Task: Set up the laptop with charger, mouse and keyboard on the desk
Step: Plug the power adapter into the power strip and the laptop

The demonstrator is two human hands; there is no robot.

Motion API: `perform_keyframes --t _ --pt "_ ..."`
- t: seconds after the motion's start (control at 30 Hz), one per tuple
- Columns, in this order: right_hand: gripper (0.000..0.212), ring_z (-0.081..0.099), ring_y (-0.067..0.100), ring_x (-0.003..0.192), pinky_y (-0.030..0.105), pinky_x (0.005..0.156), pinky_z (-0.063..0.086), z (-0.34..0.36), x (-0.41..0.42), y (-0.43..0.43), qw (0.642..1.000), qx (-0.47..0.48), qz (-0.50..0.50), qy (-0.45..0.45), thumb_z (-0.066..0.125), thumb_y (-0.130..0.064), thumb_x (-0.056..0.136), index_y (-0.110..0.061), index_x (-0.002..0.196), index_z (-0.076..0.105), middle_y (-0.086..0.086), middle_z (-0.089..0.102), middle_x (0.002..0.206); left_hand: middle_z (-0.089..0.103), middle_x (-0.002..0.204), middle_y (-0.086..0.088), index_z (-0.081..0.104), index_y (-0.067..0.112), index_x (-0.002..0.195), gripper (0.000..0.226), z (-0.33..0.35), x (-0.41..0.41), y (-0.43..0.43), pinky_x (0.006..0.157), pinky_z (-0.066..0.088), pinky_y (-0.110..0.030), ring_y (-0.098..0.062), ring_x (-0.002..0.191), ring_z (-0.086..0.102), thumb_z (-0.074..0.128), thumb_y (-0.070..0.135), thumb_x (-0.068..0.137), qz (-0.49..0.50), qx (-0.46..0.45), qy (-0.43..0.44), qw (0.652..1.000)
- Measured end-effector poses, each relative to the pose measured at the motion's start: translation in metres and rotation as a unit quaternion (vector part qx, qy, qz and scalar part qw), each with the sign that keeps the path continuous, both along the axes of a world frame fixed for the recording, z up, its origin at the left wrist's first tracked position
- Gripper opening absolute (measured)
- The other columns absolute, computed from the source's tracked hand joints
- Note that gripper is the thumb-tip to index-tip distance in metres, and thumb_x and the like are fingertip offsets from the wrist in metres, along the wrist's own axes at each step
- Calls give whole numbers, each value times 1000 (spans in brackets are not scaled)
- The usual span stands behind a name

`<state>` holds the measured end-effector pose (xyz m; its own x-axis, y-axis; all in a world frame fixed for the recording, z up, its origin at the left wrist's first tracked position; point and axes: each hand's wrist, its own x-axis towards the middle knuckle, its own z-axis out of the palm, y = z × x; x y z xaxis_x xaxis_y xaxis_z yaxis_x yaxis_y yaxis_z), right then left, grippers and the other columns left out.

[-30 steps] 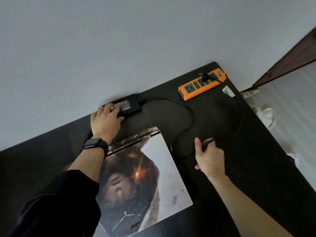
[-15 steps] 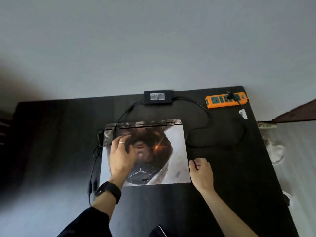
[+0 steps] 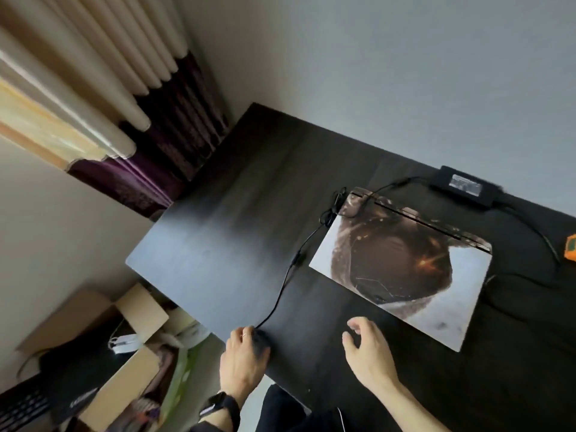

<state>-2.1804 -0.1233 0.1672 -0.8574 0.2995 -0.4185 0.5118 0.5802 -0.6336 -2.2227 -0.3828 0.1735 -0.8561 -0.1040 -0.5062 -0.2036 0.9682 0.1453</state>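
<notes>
The left hand (image 3: 244, 357) curls over a small dark thing, seemingly the mouse (image 3: 261, 346), at the near edge of the surface (image 3: 218, 244). The right hand (image 3: 369, 353) hovers beside it, loosely curled and empty. The cord (image 3: 285, 285) runs away to the closed laptop (image 3: 405, 275) (ahead, nearer the right hand), with the charger (image 3: 464, 186) beyond.

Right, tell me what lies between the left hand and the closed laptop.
Head view: bare dark desk, crossed by a thin black cable from the mouse under the left hand toward the laptop's far corner.
</notes>
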Motion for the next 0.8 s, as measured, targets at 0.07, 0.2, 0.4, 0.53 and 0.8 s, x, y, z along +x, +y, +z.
perform_keyframes --t 0.07,0.2,0.4,0.53,0.8 --pt "24 60 14 109 28 94 46 -1 -9 -18 993 -46 60 -94 62 -29 94 -22 116 58 -9 60 112 53 121 2 55 23 120 42 -8 3 -12 81 47 -38 -25 111 55 58 46 85 -48 -29 0 998" --pt "26 62 15 103 28 91 47 1 -19 -49 959 -96 100 -247 58 -41 95 -23 113 60 -10 67 106 62 104 0 56 21 113 28 -19 -9 -27 74 46 -39 -28 98 61 61 34 89 -91 -33 54 994" --pt "24 70 16 85 28 69 46 14 -11 -92 950 -182 -8 -252 59 -42 94 -20 99 67 1 74 99 63 85 -9 62 9 95 18 -19 -30 -35 76 54 -40 -33 84 64 50 22 97 122 190 -118 967" --pt "23 72 18 93 25 69 47 52 -17 -116 926 -299 -86 -216 57 -41 99 -26 113 68 -2 73 110 61 68 -4 62 10 90 5 22 -52 -32 63 57 -30 -17 59 60 66 11 93 319 480 -221 787" --pt "18 72 17 90 29 71 49 104 -34 -124 907 -359 -211 -63 65 -33 96 -29 112 72 -5 77 106 60 62 4 65 21 80 12 71 -105 -9 51 40 -17 -8 56 58 73 22 88 219 554 -239 767"
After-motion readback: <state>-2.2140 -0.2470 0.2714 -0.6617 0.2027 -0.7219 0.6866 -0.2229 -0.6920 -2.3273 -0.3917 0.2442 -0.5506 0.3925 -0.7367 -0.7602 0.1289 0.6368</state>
